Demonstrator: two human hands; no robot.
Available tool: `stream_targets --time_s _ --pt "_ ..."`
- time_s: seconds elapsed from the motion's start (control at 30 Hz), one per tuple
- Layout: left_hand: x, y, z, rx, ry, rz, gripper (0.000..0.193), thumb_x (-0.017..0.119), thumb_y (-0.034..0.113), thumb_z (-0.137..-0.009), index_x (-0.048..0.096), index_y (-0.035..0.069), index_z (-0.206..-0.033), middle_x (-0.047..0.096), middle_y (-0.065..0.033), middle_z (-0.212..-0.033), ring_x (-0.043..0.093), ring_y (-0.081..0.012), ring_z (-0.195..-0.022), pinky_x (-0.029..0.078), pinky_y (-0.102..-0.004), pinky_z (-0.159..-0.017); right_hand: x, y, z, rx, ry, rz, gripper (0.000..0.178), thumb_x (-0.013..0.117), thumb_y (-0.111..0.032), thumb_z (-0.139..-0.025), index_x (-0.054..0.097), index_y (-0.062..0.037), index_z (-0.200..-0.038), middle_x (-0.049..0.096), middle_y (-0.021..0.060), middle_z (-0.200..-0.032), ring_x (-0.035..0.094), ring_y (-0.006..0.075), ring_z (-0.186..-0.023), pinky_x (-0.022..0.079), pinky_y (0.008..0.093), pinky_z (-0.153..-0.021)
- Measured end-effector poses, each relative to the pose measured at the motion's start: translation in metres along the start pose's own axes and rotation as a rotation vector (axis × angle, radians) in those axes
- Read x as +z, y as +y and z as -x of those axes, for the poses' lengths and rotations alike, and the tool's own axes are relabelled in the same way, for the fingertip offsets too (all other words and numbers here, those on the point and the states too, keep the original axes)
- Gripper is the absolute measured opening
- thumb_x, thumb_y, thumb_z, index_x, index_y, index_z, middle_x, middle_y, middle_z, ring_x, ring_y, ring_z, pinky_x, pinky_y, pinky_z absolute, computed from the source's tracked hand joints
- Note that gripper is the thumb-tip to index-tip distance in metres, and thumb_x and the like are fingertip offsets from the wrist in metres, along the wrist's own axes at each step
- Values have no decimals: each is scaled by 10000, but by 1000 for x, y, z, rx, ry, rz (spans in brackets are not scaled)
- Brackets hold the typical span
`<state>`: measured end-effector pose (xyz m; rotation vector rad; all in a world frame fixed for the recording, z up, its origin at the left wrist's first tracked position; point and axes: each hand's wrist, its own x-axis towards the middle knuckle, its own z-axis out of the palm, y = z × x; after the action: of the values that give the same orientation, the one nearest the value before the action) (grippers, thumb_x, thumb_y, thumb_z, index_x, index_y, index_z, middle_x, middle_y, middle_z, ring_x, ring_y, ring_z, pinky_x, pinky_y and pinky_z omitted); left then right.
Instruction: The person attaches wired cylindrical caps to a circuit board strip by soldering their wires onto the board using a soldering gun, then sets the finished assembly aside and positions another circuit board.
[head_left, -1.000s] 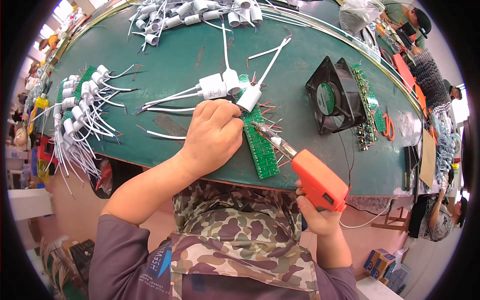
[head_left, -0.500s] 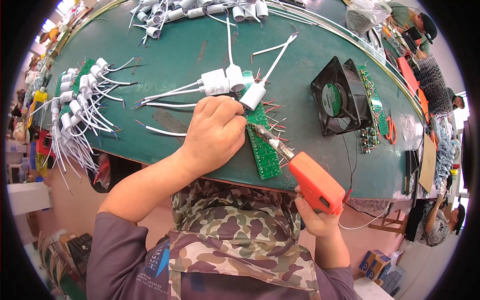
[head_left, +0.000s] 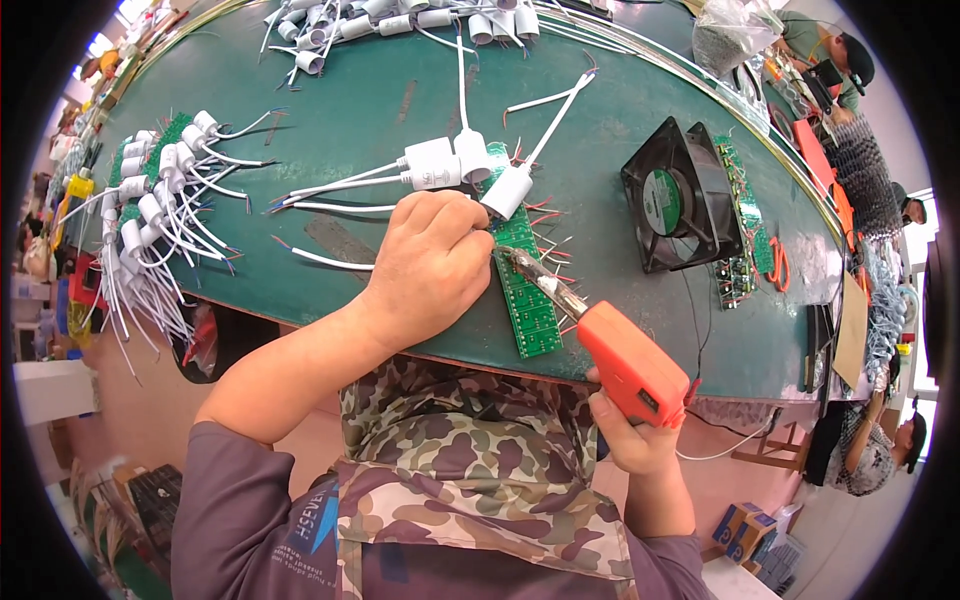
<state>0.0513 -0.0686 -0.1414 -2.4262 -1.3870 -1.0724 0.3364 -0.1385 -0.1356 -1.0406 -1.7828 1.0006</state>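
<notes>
My right hand [head_left: 636, 435] grips an orange-red soldering gun [head_left: 632, 362]. Its metal tip touches or nearly touches a long green circuit board [head_left: 530, 318] lying on the table. My left hand [head_left: 425, 262] is closed at the board's left side, fingertips close to the tip; whatever they pinch is hidden. A loose white cable [head_left: 330, 260] runs in under this hand. Just beyond my fingers, a white cylindrical housing [head_left: 507, 192] with a cable rests on the board's upper part. Other white housings [head_left: 432, 163] lie beside it. Thin wires [head_left: 550, 250] stick out along the board's right edge.
A black fan [head_left: 680, 195] stands to the right, with another populated circuit board [head_left: 740, 230] and orange-handled scissors [head_left: 780, 265] behind it. Piles of white cabled housings lie left [head_left: 165, 190] and at the far edge [head_left: 400, 20]. Co-workers sit at the right.
Almost nothing differs. My hands, the soldering gun and the board hold nearly the same positions; the view has shifted very slightly.
</notes>
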Motion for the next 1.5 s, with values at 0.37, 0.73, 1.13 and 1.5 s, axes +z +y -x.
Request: stream_targets --time_s 0.37,0.73,1.13,1.5 --pt "-1 0 1 1 0 -4 177 698 31 -670 595 52 -812 565 -64 -987 568 -274 -989 423 -405 -867 -4 -18 3 149 93 -306 367 678 40 -813 605 72 -1172 675 114 -974 615 151 -758 501 298 -732" --pt "0 0 0 13 5 -17 157 691 37 -677 592 50 -797 569 -72 -987 565 -278 -983 423 -408 -866 -10 0 12 -41 -10 -170 485 604 69 -850 481 54 -1319 619 212 -1208 556 110 -669 456 243 -562" --pt "0 1 2 5 20 21 185 692 19 -675 593 46 -829 570 -81 -1013 559 -294 -999 420 -418 -878 -9 2 16 -39 -15 -207 535 619 53 -853 439 65 -1357 607 242 -1227 547 105 -632 452 242 -538" --pt "-6 -6 3 34 -37 163 179 703 23 -708 604 49 -855 592 -69 -1004 561 -298 -1058 413 -434 -931 -9 0 18 -29 2 -208 523 618 67 -850 453 67 -1346 616 236 -1216 568 112 -647 462 241 -522"
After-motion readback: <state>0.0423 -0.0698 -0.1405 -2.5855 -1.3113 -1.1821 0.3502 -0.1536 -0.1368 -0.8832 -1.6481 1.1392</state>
